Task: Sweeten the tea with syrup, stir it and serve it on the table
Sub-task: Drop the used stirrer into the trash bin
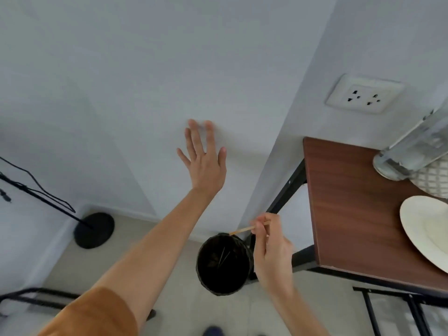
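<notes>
My right hand (pixel 271 248) pinches a thin wooden stir stick (pixel 242 230) and holds it just above a black waste bin (pixel 224 264) on the floor. The stick's free end points left over the bin's rim. My left hand (pixel 204 161) is stretched out with its fingers spread, flat against the white wall, holding nothing. No tea cup or syrup is in view.
A brown wooden table (pixel 349 204) with black metal legs stands to the right, bearing a white plate (pixel 426 234), a clear glass jar (pixel 412 151) and a checked cloth (pixel 431 183). A wall socket (pixel 363 97) sits above it. A black lamp stand base (pixel 94 230) rests at left.
</notes>
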Motion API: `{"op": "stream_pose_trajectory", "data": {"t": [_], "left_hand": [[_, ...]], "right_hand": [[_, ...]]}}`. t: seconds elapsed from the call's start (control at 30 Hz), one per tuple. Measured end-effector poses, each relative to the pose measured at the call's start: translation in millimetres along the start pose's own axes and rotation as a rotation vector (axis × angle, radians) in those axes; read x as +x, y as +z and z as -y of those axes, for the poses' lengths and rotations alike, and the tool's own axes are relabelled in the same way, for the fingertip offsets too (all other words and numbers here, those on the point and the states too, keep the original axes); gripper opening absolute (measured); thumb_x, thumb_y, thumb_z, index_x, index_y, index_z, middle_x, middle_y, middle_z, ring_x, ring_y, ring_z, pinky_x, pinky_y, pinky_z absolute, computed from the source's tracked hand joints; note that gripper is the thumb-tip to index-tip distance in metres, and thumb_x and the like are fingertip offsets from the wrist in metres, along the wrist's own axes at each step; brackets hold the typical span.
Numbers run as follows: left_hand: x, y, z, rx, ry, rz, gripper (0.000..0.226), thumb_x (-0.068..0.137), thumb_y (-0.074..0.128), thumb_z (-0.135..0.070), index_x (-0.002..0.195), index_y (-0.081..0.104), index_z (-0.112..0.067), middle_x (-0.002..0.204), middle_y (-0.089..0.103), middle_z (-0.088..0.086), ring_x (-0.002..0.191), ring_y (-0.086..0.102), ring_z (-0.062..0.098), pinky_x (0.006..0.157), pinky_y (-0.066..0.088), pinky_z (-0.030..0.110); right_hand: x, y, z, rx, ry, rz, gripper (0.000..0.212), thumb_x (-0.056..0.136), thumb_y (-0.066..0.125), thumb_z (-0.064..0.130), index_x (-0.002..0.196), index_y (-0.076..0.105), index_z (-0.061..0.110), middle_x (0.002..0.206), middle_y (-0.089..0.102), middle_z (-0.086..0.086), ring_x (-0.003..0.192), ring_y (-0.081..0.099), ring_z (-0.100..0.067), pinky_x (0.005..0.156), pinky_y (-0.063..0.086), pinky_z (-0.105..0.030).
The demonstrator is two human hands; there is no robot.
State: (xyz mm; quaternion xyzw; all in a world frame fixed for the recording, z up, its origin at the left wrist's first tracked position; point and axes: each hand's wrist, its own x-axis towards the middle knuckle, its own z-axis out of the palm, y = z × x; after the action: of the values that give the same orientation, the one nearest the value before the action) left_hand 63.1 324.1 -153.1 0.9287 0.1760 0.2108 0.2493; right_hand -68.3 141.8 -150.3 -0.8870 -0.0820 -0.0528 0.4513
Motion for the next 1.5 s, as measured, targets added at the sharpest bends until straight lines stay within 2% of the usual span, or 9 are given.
{"op": "stream_pose_trajectory", "data": {"t": [0.2,0.33,0.47,0.73,0.87,1.0,1.2,1.4,1.5], "left_hand": [[2,-1,4,-0.005,0.013,0.017,0.066,0.107,0.032,-0.044,0.162,0.001,-0.024,0.170,-0.009,0.015,0.157,-0.004,0.036,0.119,0.004,0.069],[0,-7,3,0.010,0.014,0.028,0.066,0.107,0.033,-0.045,0.162,0.003,-0.023,0.170,-0.007,0.016,0.157,-0.001,0.036,0.118,0.005,0.070],[-1,-15,1,0.022,0.016,0.072,0.068,0.106,0.034,-0.043,0.162,0.000,-0.023,0.170,-0.010,0.015,0.157,-0.003,0.037,0.118,0.006,0.072],[-22,-32,-46,-0.206,-0.027,0.107,0.070,0.108,0.031,-0.044,0.161,-0.007,-0.022,0.170,-0.015,0.009,0.157,-0.011,0.033,0.121,0.002,0.069],[-66,-35,-123,-0.344,0.110,0.185,0.070,0.107,0.034,-0.041,0.161,-0.005,-0.022,0.171,-0.012,0.003,0.157,-0.013,0.026,0.123,-0.005,0.061],[-127,-19,-198,-0.383,0.297,0.411,0.074,0.104,0.039,-0.046,0.161,-0.003,-0.026,0.171,-0.008,-0.002,0.157,-0.016,0.016,0.123,-0.010,0.051],[-182,28,-269,-0.090,0.398,0.662,0.091,0.092,0.034,-0.073,0.161,-0.005,-0.029,0.171,-0.011,0.000,0.156,-0.021,0.016,0.122,-0.015,0.053],[-186,42,-298,0.027,0.376,0.661,0.098,0.083,0.033,-0.077,0.162,0.005,-0.026,0.172,0.005,-0.001,0.158,-0.008,0.020,0.123,-0.011,0.056],[-187,40,-300,0.027,0.357,0.674,0.092,0.091,0.046,-0.069,0.162,0.007,-0.025,0.171,0.006,-0.004,0.158,-0.007,0.019,0.123,-0.012,0.055]], "right_hand": [[6,24,-21,-0.030,0.223,0.068,0.036,0.105,0.041,0.022,0.139,0.038,0.013,0.136,0.059,-0.007,0.124,0.059,-0.025,0.096,0.042,-0.026],[-4,11,-5,0.032,0.204,0.029,0.034,0.104,0.043,0.020,0.137,0.042,0.012,0.120,0.053,0.012,0.116,0.058,-0.016,0.093,0.042,-0.025],[-7,-24,26,0.124,0.094,-0.073,0.025,0.102,0.048,0.020,0.126,0.050,0.016,0.112,0.056,0.028,0.104,0.059,0.011,0.090,0.045,-0.010],[-10,-158,34,0.156,-0.043,-0.437,0.016,0.099,0.051,0.022,0.113,0.056,0.017,0.107,0.073,0.006,0.104,0.070,-0.007,0.090,0.053,-0.019],[-22,-224,-9,0.083,0.054,-0.616,0.008,0.100,0.052,0.020,0.106,0.055,0.023,0.096,0.074,0.003,0.090,0.071,-0.009,0.077,0.054,-0.018],[-34,-277,-61,0.033,0.224,-0.729,0.010,0.100,0.053,0.013,0.107,0.052,0.020,0.079,0.069,-0.004,0.070,0.067,-0.022,0.060,0.048,-0.015],[-8,-327,-128,0.065,0.502,-0.295,0.023,0.101,0.051,0.017,0.124,0.050,0.016,0.080,0.067,-0.011,0.057,0.058,-0.019,0.043,0.046,-0.017],[25,-344,-144,0.043,0.480,-0.022,0.054,0.098,0.055,0.028,0.148,0.035,0.025,0.098,0.071,-0.017,0.051,0.063,-0.009,0.035,0.042,-0.014],[31,-347,-145,0.020,0.470,0.051,0.048,0.095,0.055,0.028,0.141,0.041,0.026,0.088,0.071,-0.013,0.045,0.061,-0.011,0.035,0.043,-0.018]]}}
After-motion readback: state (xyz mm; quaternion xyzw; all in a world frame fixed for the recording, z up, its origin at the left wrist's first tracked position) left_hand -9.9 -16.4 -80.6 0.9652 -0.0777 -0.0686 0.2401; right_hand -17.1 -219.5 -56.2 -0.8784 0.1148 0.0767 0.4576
